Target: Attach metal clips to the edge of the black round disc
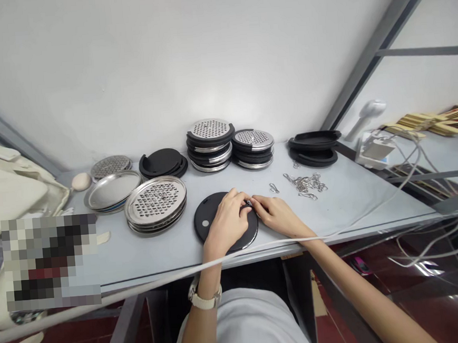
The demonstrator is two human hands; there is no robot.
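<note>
A round black lid (pixel 208 220) lies flat on the grey table (pixel 346 204) in front of me. My left hand (pixel 227 220) rests on top of it, fingers curled toward its right edge. My right hand (pixel 277 213) meets it there, and both hands pinch a small metal piece (pixel 249 203) at the lid's rim. What exactly the piece is stays too small to tell. A loose pile of small metal clips (pixel 306 183) lies just right of my right hand, with one single clip (pixel 273 188) nearer.
Perforated steel discs (pixel 155 199) and plain steel trays (pixel 112 189) are stacked at left. Stacks of black lids with steel grates (pixel 209 141) (pixel 253 147) stand at the back, more black lids (pixel 162 162) (pixel 314 147) beside them. White cables (pixel 408 178) cross the table's right side and front edge.
</note>
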